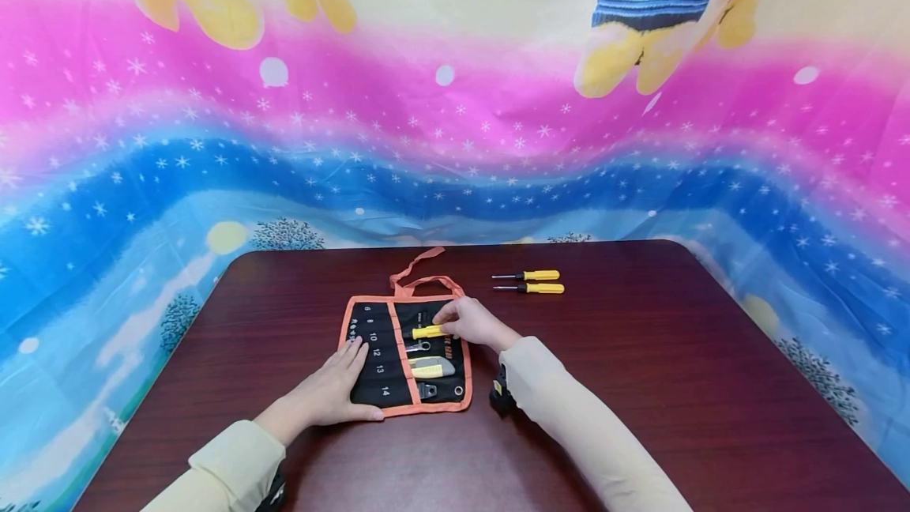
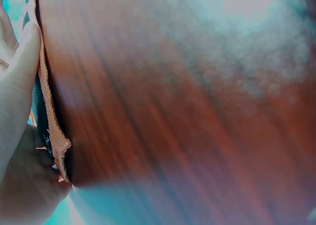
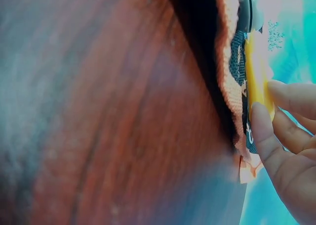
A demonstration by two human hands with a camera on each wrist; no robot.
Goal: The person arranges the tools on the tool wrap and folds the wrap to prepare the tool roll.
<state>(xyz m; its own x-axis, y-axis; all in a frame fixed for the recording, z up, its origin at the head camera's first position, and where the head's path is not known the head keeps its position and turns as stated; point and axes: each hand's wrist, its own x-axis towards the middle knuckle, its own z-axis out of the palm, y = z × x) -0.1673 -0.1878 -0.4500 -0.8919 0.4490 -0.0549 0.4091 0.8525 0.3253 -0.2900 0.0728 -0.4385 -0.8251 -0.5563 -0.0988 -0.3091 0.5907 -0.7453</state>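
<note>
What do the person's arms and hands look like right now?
The left hand and right hand are ungloved. The left sleeve and right sleeve are cream, the left with a wide cuff. A black device shows at each wrist, the right one bearing a small yellowish patch. I see no cables.

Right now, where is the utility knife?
In the head view, the utility knife sits in the tool pouch, right of the left hand and just below the ring wrench.

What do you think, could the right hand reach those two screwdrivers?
Probably yes: nothing seems to stand between the right hand and the two screwdrivers. But it pinches another yellow handle at the tool pouch, so it may need to let go first.
</note>
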